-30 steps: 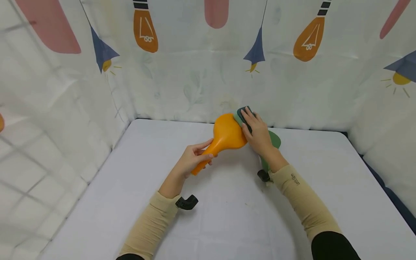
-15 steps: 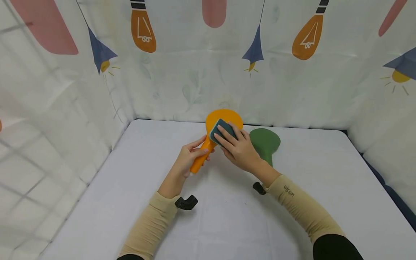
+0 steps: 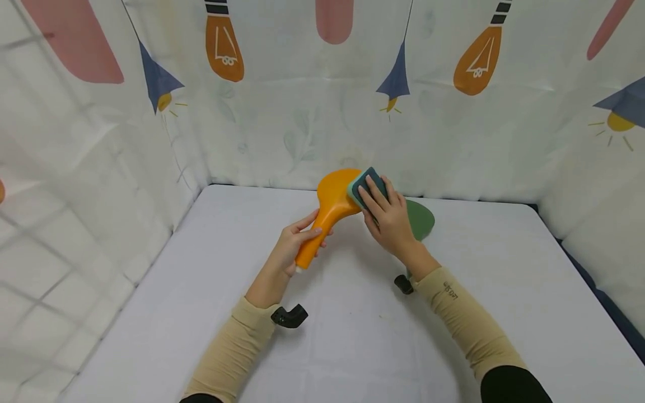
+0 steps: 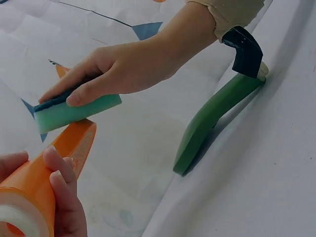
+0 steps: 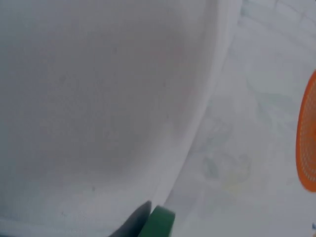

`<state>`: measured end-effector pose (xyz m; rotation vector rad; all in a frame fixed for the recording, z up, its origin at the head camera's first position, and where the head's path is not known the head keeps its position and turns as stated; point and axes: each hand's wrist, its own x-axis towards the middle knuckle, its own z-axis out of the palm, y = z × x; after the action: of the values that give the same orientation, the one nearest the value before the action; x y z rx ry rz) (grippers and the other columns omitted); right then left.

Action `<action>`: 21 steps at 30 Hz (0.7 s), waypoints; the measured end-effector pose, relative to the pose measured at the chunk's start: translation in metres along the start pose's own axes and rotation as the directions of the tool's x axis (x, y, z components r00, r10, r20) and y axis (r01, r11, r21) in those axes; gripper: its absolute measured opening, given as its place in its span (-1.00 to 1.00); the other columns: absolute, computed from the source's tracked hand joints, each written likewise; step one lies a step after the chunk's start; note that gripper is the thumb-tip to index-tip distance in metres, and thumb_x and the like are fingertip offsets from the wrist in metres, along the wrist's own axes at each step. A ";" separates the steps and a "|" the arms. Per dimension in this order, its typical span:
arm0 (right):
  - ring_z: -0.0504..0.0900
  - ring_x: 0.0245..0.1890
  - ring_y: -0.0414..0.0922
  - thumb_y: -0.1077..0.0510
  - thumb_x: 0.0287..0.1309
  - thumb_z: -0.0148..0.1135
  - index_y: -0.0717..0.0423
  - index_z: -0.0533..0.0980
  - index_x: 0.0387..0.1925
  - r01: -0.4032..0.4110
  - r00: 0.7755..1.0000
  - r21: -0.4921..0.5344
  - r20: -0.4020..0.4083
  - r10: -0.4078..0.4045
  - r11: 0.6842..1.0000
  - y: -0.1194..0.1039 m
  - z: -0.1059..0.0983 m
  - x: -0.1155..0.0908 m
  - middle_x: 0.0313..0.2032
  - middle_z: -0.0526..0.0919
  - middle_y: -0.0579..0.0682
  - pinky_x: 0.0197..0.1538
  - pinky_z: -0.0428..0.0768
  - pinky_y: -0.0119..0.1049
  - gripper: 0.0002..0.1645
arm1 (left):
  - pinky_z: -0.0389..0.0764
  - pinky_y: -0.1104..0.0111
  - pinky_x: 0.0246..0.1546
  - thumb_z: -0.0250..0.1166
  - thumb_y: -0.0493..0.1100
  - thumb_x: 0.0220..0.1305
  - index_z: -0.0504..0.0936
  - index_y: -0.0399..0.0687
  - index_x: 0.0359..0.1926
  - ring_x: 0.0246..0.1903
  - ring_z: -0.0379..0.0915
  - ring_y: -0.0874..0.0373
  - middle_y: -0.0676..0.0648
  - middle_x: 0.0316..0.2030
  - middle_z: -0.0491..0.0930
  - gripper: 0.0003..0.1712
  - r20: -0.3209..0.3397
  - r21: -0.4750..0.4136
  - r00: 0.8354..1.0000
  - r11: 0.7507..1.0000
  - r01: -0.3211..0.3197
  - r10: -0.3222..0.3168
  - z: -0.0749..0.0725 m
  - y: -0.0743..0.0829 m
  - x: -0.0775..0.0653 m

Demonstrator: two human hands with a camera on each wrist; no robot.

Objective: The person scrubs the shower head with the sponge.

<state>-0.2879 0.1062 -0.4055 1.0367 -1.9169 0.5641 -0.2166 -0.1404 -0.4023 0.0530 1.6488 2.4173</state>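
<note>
An orange handheld shower head [image 3: 334, 197] is held tilted above the table, its broad head away from the person. My left hand [image 3: 297, 240] grips it by the handle; in the left wrist view its pale hollow end [image 4: 22, 217] faces the camera. Its dotted face [image 5: 308, 138] shows at the right edge of the right wrist view. My right hand [image 3: 393, 224] holds a sponge [image 3: 360, 187], light green with a dark scouring layer, against the right side of the head's back. Fingers [image 4: 64, 89] lie over the dark layer, with the thumb along the sponge's side.
A green shower head [image 3: 420, 218] lies on the white-covered table [image 3: 353, 336], partly hidden behind my right hand. The printed cloth wall [image 3: 302, 112] rises at the table's far edge. Black wrist camera mounts [image 3: 289, 316] stick out from the sleeves.
The sponge went from the head's right edge down toward the handle, then back up to the right side. My left hand keeps its grip, and the orange shower head has shifted slightly left.
</note>
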 end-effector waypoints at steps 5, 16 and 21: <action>0.33 0.34 0.42 0.04 0.57 0.02 0.17 0.53 0.29 0.161 0.987 -0.047 0.034 -0.160 0.986 -0.016 0.005 0.002 0.33 0.50 0.23 0.08 0.43 0.26 -0.55 | 0.64 0.48 -0.46 0.15 -0.28 0.51 0.32 -0.04 0.53 -0.48 0.59 0.18 -0.25 -0.05 0.69 -0.38 0.009 -0.051 1.000 0.999 -0.002 0.002 0.000 0.000 -0.002; 0.34 0.32 0.45 0.12 0.51 0.12 0.26 0.58 0.23 0.108 0.992 0.038 -0.066 -0.106 0.993 0.005 0.001 0.002 0.30 0.52 0.26 0.08 0.40 0.33 -0.58 | 0.64 0.50 -0.45 0.05 -0.28 0.56 0.24 -0.07 0.57 -0.47 0.59 0.21 -0.12 -0.15 0.69 -0.39 0.060 -0.120 0.998 0.993 0.022 -0.015 0.001 -0.001 -0.001; 0.33 0.31 0.49 0.07 0.55 0.05 0.28 0.54 0.28 -0.041 0.976 0.123 -0.209 0.066 0.992 0.015 0.002 0.000 0.35 0.46 0.22 0.21 0.32 0.43 -0.52 | 0.64 0.50 -0.45 0.00 -0.27 0.58 0.23 -0.08 0.57 -0.46 0.56 0.21 -0.14 -0.12 0.66 -0.39 0.076 -0.139 0.997 0.989 0.041 -0.031 0.000 0.001 -0.001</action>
<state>-0.3015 0.1135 -0.4065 0.9585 -1.7433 0.7953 -0.2155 -0.1409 -0.4012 0.0884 1.4322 2.4662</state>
